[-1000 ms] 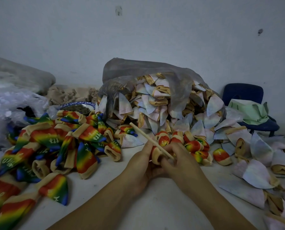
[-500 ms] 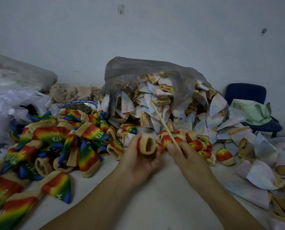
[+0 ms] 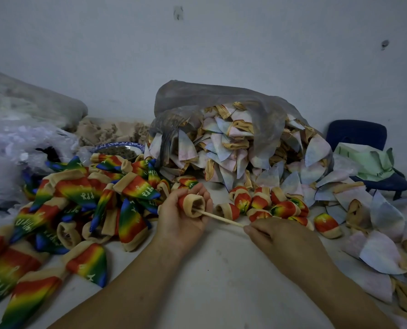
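Pinching a stick (image 3: 219, 218), right hand (image 3: 283, 238) probes rolled cone (image 3: 190, 200); pile (image 3: 136, 186) reads "HAPPY".

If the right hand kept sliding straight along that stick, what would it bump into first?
Probably the tan cuff of the rainbow sock that the left hand grips; the stick ends inside it.

A grey bag (image 3: 221, 96) of pale cones (image 3: 223, 148) lies between a patterned bowl (image 3: 120, 146) and a blue chair (image 3: 356, 134).
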The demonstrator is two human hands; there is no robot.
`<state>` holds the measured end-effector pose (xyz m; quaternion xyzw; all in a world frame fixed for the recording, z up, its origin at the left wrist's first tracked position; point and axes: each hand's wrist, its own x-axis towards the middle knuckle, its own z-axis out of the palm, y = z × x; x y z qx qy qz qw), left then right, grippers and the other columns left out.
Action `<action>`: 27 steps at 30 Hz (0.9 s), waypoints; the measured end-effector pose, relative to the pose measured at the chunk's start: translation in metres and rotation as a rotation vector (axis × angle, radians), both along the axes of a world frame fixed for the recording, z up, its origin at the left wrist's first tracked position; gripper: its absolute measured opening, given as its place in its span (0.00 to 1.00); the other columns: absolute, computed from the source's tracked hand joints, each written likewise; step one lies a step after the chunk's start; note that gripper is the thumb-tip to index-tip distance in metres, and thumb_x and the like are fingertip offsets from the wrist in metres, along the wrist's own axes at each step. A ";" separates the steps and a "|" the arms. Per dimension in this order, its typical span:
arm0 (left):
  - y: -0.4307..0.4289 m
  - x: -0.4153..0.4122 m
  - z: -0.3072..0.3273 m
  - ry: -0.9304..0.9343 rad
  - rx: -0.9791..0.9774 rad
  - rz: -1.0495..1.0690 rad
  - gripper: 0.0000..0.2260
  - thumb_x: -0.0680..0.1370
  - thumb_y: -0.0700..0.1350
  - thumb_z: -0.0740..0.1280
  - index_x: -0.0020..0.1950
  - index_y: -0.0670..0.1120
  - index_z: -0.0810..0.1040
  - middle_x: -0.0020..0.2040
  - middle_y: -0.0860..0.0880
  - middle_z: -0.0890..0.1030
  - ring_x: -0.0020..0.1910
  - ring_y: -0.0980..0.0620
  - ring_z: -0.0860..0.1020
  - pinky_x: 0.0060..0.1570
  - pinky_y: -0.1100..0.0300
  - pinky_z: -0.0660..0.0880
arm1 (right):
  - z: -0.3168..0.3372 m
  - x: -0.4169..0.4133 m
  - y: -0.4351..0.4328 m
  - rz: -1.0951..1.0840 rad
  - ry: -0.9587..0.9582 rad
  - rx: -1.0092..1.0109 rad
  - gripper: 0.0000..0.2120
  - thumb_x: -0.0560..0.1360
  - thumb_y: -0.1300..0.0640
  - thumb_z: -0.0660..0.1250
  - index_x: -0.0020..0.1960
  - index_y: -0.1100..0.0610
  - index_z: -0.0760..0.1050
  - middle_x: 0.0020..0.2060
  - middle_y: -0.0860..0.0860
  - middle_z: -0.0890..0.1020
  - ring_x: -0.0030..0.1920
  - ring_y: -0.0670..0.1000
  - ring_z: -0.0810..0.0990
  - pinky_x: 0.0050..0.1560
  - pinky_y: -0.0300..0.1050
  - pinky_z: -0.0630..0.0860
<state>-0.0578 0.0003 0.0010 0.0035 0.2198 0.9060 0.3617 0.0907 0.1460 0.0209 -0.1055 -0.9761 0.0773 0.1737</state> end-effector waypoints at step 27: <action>0.016 0.011 -0.004 0.126 -0.091 0.114 0.12 0.71 0.49 0.71 0.31 0.43 0.78 0.30 0.47 0.76 0.39 0.51 0.85 0.41 0.58 0.81 | -0.011 -0.006 -0.022 -0.073 -0.016 -0.098 0.16 0.80 0.39 0.50 0.40 0.45 0.66 0.28 0.46 0.71 0.30 0.44 0.70 0.29 0.38 0.62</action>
